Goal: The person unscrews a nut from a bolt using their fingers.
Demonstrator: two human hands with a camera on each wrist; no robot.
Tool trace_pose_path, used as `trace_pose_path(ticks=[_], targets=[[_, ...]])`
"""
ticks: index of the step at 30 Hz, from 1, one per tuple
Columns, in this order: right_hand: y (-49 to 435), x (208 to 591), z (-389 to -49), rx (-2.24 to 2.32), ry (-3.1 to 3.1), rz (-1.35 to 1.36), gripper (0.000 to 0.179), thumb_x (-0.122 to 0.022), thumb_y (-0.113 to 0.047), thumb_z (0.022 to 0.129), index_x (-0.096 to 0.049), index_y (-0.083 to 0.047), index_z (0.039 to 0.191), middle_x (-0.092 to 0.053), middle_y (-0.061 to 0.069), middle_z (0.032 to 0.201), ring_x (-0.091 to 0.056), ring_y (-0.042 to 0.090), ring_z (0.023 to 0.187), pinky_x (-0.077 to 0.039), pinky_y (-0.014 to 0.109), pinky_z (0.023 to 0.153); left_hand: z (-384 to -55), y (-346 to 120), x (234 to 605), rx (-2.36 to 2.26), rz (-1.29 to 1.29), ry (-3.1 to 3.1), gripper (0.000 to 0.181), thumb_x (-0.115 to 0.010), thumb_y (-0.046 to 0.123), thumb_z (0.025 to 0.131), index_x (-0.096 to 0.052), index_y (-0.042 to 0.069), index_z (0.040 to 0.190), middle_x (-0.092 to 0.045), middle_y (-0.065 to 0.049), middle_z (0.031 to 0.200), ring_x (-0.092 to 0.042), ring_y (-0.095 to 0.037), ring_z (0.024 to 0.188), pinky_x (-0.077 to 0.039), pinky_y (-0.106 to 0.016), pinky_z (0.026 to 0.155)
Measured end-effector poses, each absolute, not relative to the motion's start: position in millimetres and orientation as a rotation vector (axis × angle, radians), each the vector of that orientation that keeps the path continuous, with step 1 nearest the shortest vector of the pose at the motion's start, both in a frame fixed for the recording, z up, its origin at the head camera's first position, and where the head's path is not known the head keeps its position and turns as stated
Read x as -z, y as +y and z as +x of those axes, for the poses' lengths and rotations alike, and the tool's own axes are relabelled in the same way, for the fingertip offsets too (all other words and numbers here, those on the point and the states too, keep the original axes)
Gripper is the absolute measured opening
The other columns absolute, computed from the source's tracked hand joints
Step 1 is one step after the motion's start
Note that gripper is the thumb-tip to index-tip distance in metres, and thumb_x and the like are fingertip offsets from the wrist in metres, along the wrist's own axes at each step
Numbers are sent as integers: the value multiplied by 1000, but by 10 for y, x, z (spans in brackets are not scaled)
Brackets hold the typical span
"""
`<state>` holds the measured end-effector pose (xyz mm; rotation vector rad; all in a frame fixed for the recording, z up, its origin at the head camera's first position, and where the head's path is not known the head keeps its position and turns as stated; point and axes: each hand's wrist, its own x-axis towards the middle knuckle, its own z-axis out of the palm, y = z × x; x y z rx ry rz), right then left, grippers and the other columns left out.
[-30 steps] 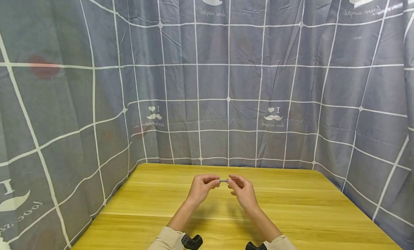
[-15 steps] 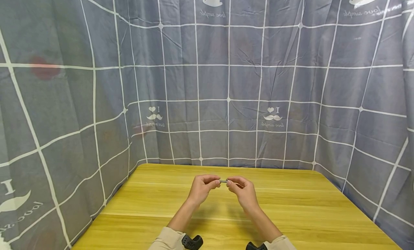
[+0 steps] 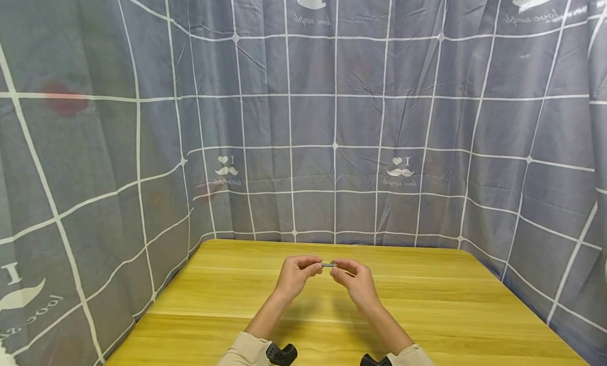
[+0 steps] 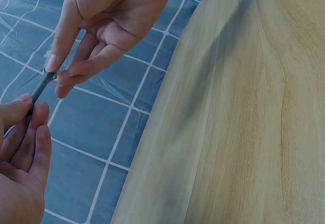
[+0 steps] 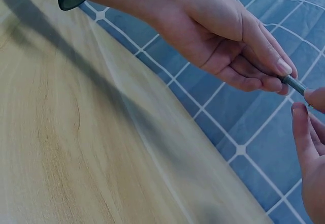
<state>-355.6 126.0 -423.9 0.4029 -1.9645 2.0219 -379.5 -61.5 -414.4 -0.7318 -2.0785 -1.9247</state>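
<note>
A thin metal bolt with a threaded shank is held level between both hands above the table. My left hand pinches one end between thumb and fingers. At the other end sits a wider piece, a head or a nut; I cannot tell which. My right hand has its thumb and fingertips at that wider end. In the left wrist view the shank of the bolt shows between the right thumb above and the left fingers below. The right wrist view shows the bolt mostly covered by fingertips.
A yellow wood-grain table lies under both hands. Grey curtains with white grid lines hang behind it and along both sides. A black wrist device is worn at the left cuff.
The right thumb and fingertips have shifted slightly left, and the wider end of the bolt shows more between them. The left hand stays put.
</note>
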Motion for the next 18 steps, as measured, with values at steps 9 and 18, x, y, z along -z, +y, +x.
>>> trace_pose_path(ticks=[9, 18], targets=[[1262, 4238, -3565, -2046, -1939, 396, 19, -71, 0, 97, -68, 10, 113, -68, 20, 113, -67, 32, 103, -57, 32, 87, -3796, -614, 4155, 1928, -743, -2084, 16, -68, -2, 98, -74, -12, 109, -75, -23, 96, -72, -31, 89, -58, -35, 82], [1249, 4200, -3561, -2049, -1933, 355, 28, -71, 3, 96, -63, 10, 122, -63, 22, 129, -67, 33, 112, -55, 27, 88, -3787, -625, 4140, 1939, -776, -2068, 19, -68, 2, 99, -74, -10, 112, -74, -23, 100, -72, -34, 92, -58, -40, 86]])
